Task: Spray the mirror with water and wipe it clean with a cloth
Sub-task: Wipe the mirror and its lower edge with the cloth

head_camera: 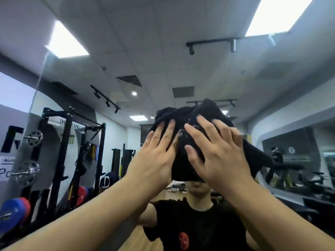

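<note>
A large wall mirror (pixel 199 60) fills nearly the whole head view and reflects a gym and my own torso in a black shirt. A black cloth (pixel 183 160) is spread against the glass at head height. My left hand (pixel 156 156) lies flat on the cloth's left part with its fingers straight and spread. My right hand (pixel 215 151) presses the cloth's right part, fingers also straight and spread. Both forearms reach up from the bottom corners. No spray bottle is in view.
The mirror reflects black squat racks (pixel 59 160) with barbells and coloured weight plates (pixel 16 211) at the left, exercise machines (pixel 290 171) at the right, a wooden floor and a ceiling with bright panels. A vertical seam (pixel 39 82) in the glass runs at the left.
</note>
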`<state>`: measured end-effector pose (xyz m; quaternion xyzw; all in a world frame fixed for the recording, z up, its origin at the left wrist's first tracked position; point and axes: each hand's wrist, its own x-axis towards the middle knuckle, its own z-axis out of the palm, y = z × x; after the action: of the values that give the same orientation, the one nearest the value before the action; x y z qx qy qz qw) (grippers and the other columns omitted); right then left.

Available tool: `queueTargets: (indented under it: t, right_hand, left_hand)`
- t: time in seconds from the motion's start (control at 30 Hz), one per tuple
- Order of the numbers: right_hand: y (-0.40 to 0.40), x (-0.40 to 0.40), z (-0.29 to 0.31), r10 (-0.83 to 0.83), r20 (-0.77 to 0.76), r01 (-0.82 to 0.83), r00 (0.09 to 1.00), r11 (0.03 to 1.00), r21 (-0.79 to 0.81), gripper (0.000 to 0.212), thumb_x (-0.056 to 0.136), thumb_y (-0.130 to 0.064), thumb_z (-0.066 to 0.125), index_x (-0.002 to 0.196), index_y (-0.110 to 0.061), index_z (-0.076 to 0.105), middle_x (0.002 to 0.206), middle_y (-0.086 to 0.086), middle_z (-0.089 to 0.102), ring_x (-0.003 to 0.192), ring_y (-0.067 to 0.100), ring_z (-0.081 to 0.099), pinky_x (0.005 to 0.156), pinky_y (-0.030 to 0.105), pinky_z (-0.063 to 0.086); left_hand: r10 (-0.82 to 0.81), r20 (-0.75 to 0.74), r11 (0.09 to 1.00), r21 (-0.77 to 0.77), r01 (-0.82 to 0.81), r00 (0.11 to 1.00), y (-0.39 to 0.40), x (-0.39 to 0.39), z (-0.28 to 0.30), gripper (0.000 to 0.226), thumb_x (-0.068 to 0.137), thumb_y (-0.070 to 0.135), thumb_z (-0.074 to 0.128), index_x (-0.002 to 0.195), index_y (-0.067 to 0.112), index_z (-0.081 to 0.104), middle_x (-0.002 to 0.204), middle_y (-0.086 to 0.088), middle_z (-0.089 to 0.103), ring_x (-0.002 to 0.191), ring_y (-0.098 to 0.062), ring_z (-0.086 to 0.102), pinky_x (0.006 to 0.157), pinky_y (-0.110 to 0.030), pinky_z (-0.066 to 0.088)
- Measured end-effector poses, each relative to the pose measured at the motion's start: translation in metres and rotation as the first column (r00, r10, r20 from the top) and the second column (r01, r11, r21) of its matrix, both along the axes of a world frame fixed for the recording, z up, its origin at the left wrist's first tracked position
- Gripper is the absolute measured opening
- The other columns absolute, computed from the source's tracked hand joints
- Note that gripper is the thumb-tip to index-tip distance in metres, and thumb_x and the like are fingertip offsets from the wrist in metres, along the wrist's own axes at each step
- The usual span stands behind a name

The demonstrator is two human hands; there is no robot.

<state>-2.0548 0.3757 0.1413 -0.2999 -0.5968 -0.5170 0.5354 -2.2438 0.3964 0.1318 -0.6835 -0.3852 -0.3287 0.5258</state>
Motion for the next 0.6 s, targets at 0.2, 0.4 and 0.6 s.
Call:
queueTargets:
  t: [0.2,0.4,0.6]
  right_hand:
    - [0.002,-0.027,0.083,-0.125,0.010,0.126,0.992,0.988,-0.088,0.057,0.097,-0.055,0.026,0.142,-0.031,0.053,0.151,0.000,0.047,0.130,0.028,0.044,0.101,0.047,0.031]
    - [0.010,-0.064,0.162,-0.109,0.036,0.110,0.993,0.994,-0.028,0.053,0.102,-0.053,0.025,0.145,-0.032,0.049,0.152,-0.002,0.043,0.133,0.028,0.038,0.105,0.047,0.029]
    - [0.014,-0.106,0.219,-0.041,0.056,0.041,0.998,0.999,0.002,0.046,0.103,-0.050,0.038,0.142,-0.027,0.049,0.146,-0.004,0.049,0.130,0.027,0.040,0.107,0.044,0.028]
  left_hand:
    - [0.198,0.016,0.979,-0.049,-0.198,0.980,-0.011,-0.023,0.088,0.084,0.098,0.032,0.040,0.162,0.010,-0.010,0.169,-0.017,-0.018,0.158,-0.035,-0.011,0.130,-0.046,0.005]
    - [0.231,0.140,0.973,-0.036,-0.228,0.963,-0.009,-0.045,0.157,0.075,0.107,0.030,0.037,0.163,0.014,-0.010,0.169,-0.013,-0.021,0.158,-0.030,-0.013,0.130,-0.043,0.004]
    - [0.236,0.240,0.972,-0.059,-0.228,0.942,-0.010,-0.069,0.200,0.083,0.106,0.038,0.046,0.164,0.015,-0.009,0.170,-0.014,-0.016,0.159,-0.030,-0.007,0.129,-0.044,0.010]
